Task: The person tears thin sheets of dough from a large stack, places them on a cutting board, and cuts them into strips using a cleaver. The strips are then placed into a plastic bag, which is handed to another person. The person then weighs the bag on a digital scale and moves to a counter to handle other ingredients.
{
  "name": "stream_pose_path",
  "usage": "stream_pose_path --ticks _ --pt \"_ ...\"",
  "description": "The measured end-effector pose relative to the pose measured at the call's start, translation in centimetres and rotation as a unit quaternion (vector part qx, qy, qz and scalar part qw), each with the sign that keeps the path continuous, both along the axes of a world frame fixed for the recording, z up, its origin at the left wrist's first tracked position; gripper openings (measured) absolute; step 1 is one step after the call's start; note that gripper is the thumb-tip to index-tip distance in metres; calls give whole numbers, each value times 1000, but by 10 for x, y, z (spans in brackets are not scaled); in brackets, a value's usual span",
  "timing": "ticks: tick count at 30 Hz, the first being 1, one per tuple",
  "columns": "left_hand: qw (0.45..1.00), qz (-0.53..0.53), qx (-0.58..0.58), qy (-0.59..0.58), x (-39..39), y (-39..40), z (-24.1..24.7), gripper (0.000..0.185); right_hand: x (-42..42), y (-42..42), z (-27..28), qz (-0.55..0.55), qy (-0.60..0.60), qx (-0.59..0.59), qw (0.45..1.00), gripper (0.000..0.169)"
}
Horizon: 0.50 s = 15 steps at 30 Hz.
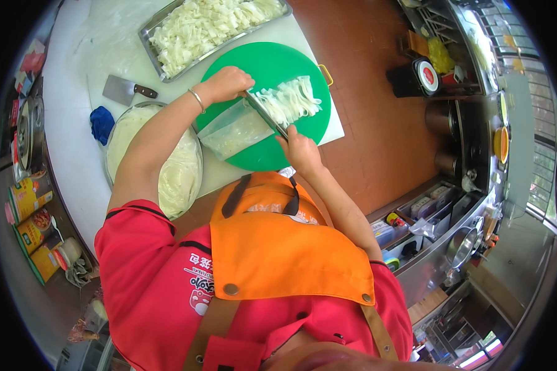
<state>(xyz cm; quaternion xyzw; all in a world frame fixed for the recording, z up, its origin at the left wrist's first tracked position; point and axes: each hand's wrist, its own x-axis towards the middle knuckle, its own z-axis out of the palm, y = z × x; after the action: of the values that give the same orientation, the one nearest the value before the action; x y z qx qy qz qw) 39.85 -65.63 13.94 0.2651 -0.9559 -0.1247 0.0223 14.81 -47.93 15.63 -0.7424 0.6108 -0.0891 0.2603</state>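
Observation:
A round green cutting board lies before me. My right hand grips the near end of a narrow, dark-edged blade, probably a knife seen edge-on. My left hand, with a bangle at the wrist, closes on its far end. On the blade's left lies an uncut folded stack of pale translucent dough sheet; on its right are cut noodle strips. Left of the board is a round tray of pale sheets under my left forearm. A metal tray heaped with cut strips stands beyond.
A cleaver with a dark handle and a blue cloth lie on the white table at left. Tiled floor is right of the board. Along the right side runs a steel counter with pots and containers.

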Motion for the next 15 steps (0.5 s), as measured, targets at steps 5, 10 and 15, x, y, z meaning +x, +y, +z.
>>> stream_pose_path --ticks 5,10,15 --pt "998 -4 -34 52 3 17 13 22 -1 14 16 -9 -11 54 998 35" --pt "999 7 -1 35 14 17 -16 20 4 12 -10 12 -10 31 999 34" --pt "998 28 -22 58 15 39 5 16 7 24 32 14 14 79 997 33"
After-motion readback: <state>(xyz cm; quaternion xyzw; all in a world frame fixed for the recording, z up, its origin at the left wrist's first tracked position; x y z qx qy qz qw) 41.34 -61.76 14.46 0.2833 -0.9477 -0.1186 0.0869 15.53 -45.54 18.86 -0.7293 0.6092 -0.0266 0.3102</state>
